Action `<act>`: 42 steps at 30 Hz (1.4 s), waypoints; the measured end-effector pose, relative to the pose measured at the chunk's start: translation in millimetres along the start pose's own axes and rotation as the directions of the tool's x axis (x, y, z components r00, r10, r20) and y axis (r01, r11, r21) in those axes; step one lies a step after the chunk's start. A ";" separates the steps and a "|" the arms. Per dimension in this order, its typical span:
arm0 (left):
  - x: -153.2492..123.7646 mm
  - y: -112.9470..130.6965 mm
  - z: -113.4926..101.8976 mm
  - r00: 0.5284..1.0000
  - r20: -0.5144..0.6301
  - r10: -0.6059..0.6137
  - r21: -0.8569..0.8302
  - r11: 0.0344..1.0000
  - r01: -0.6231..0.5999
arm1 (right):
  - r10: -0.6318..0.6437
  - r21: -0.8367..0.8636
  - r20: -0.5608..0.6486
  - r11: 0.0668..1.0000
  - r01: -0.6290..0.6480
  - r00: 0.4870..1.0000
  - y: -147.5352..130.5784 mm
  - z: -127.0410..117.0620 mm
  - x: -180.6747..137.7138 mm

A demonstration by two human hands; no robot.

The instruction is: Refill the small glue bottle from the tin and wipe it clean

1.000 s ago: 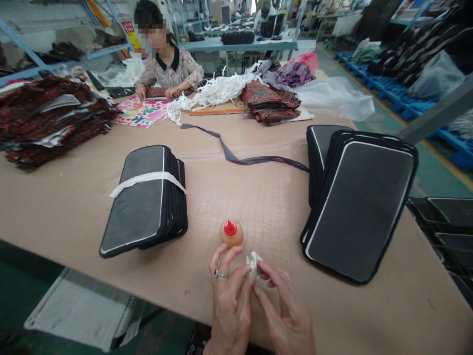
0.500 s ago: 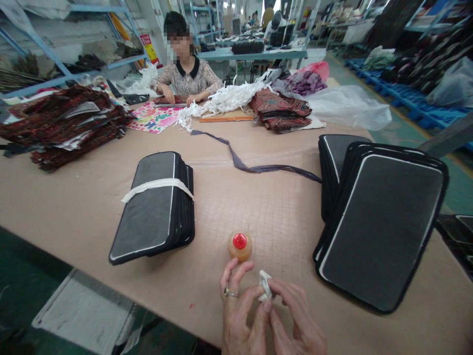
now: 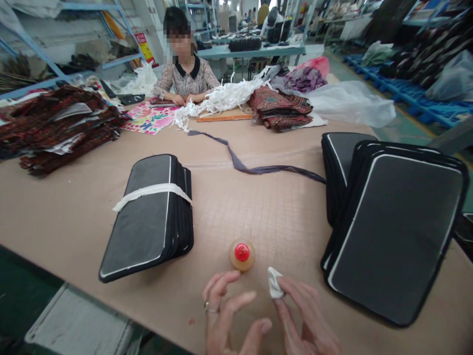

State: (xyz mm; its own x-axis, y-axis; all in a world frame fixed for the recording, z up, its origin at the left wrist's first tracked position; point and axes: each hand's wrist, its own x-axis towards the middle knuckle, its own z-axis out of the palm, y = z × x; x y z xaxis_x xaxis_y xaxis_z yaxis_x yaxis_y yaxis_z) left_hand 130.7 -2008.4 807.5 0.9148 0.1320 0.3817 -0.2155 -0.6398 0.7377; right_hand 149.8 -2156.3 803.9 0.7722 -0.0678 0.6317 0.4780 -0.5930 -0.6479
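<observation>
Between the thumb and fingers of my right hand (image 3: 305,313) is a small folded piece of white cloth (image 3: 274,282). My left hand (image 3: 231,315), with a ring on one finger, is open beside it, its fingers apart and holding nothing. Just beyond my left fingertips stands a small amber bottle (image 3: 242,261) with a red cap. On the left lies a stack of black rounded panels (image 3: 142,222), with a white strip (image 3: 153,191) around its middle. A larger stack of similar black panels (image 3: 399,231) is on the right, resting partly against another stack (image 3: 342,153).
A dark fabric strip (image 3: 254,170) lies across the brown tabletop (image 3: 229,207). Patterned fabric piles (image 3: 66,123) are at the far left and folded fabric (image 3: 279,108) at the back. A person (image 3: 190,79) works across the table, near white strips (image 3: 225,96).
My left hand has let go of the white cloth and moved left, its fingers spreading. The cloth stays in my right hand. The view has shifted slightly.
</observation>
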 end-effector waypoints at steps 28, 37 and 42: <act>40.9 -58.8 35.4 0.906 0.404 -0.128 -0.127 0.973 0.195 | -0.188 -0.213 0.210 0.949 0.232 0.960 2.1 23.5 32.6; 46.2 -57.6 30.8 0.915 0.383 -0.127 -0.157 0.967 0.200 | -0.053 -0.095 0.263 0.992 0.080 0.963 -6.5 20.2 15.1; 54.2 -66.1 27.5 0.883 0.464 -0.067 -0.125 0.982 0.140 | -0.095 -0.048 0.311 0.992 0.115 0.946 4.4 -7.0 22.6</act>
State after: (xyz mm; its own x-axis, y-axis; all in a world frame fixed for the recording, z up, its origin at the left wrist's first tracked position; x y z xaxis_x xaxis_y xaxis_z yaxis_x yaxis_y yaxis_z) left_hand 203.9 -1979.8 764.1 0.9810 -0.1917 0.0294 -0.1262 -0.5157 0.8474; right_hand 166.4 -2166.0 818.3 0.8151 0.2413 0.5267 0.5432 -0.6345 -0.5499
